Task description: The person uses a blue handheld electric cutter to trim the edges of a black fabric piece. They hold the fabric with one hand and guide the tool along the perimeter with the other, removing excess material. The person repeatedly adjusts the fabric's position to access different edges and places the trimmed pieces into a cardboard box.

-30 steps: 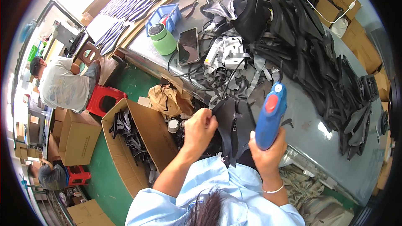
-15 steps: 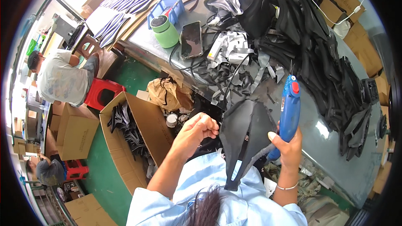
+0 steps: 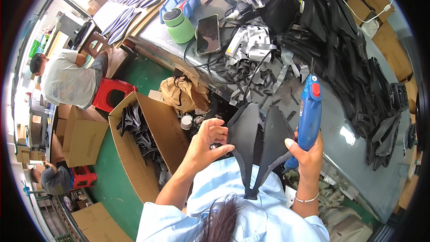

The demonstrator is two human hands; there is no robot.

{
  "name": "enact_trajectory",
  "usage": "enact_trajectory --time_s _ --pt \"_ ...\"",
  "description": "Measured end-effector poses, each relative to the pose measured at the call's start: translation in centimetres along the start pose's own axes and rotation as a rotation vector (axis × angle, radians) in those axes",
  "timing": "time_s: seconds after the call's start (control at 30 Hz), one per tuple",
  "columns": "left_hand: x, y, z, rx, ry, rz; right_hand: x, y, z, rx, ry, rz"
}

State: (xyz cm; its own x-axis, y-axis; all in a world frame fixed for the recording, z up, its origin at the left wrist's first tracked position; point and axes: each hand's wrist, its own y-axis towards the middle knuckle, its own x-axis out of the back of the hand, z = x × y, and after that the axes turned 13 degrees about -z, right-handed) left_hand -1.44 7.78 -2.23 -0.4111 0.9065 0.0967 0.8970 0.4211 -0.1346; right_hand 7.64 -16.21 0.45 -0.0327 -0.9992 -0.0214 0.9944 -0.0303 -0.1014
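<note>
A thin black two-lobed piece (image 3: 244, 130) hangs in front of my chest, its lobes split at the top and joined in a narrow tail below. My left hand (image 3: 207, 147) is at the left lobe's outer edge, thumb against it and fingers bent; the edge lies between them. My right hand (image 3: 309, 154) is wrapped round a blue hand-held electric tool (image 3: 310, 116) with a red button. The tool's thin metal tip points up and away from me. My right thumb is beside the right lobe's edge.
Dark cut scraps (image 3: 251, 74) lie on the metal table (image 3: 340, 166), with a pile of black curved parts (image 3: 333, 58) at right. A phone (image 3: 208, 35), green jar (image 3: 178, 26) and blue basket (image 3: 190, 1) stand beyond. A carton (image 3: 163, 130) is left; two people sit further off.
The two lobes have parted at the top, widening the gap between them. My left hand has loosened from a closed pinch, with its thumb now stretched to the edge. The tool has barely moved.
</note>
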Motion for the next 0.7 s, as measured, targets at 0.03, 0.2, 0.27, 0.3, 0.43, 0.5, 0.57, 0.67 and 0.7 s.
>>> enact_trajectory --time_s 0.03,0.2,0.27,0.3,0.43,0.5,0.57,0.67,0.7 --pt "0.1 -0.3 0.2 -0.027 0.051 0.000 0.0 0.0 0.0 -0.003 -0.006 0.002" --pt "0.2 -0.4 0.8 0.007 0.026 -0.019 -0.4 -0.2 0.2 0.016 -0.014 0.018" --pt "-0.2 -0.2 0.7 -0.102 0.107 -0.077 -0.5 -0.4 0.1 0.044 -0.034 0.018" --pt "-0.2 0.0 0.7 -0.161 0.169 -0.100 -0.6 -0.4 0.1 0.050 -0.039 0.026" --pt "-1.2 0.1 0.9 -0.500 0.433 -0.248 -0.9 -0.7 0.2 0.055 -0.058 0.057" --pt "-1.4 0.4 1.2 -0.563 0.533 -0.258 -1.0 -0.9 0.2 0.066 -0.084 0.071" --pt "-1.5 0.9 1.3 -0.652 0.614 -0.264 -1.1 -1.1 0.2 0.097 -0.124 0.086" --pt "-1.5 1.7 1.4 -0.791 0.707 -0.261 -1.1 -1.2 0.4 0.126 -0.199 0.102" --pt "-1.6 1.8 1.4 -0.808 0.725 -0.290 -1.1 -1.2 0.4 0.135 -0.199 0.104"
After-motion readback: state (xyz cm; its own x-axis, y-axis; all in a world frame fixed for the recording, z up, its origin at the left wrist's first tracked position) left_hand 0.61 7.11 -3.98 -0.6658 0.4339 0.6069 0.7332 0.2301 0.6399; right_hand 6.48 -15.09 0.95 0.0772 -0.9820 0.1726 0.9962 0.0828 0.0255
